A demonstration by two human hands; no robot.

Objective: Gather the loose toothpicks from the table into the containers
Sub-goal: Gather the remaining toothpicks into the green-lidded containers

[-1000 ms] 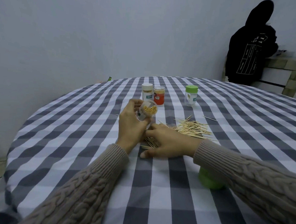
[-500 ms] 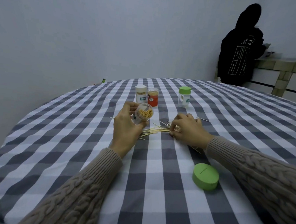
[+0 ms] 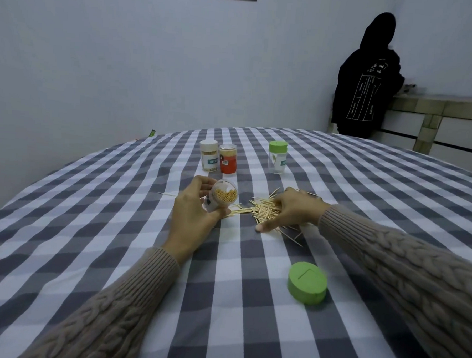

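- Right hand (image 3: 292, 210) lies spread over the heap of loose toothpicks (image 3: 263, 211) on the round table with the checked cloth (image 3: 95, 226); the fingers are bent down onto the sticks and the thumb touches the cloth. I cannot tell if it has pinched any of them.
- Left hand (image 3: 193, 217) is closed around a clear open container (image 3: 221, 196), tilted with its mouth toward the heap and already well filled with toothpicks.
- Green lid (image 3: 308, 282) lies apart, nearer to the person; I judge it belongs to the held container.
- Three more containers, white-capped (image 3: 209, 156), orange (image 3: 227, 159) and green-capped (image 3: 277, 157), stand upright farther back.
- A single toothpick (image 3: 167, 194) lies left of the left hand.
- The step in hand seems to be raking the heap together. Next, the fingers must align a bundle, pinch it, and feed it end-first into the container mouth.
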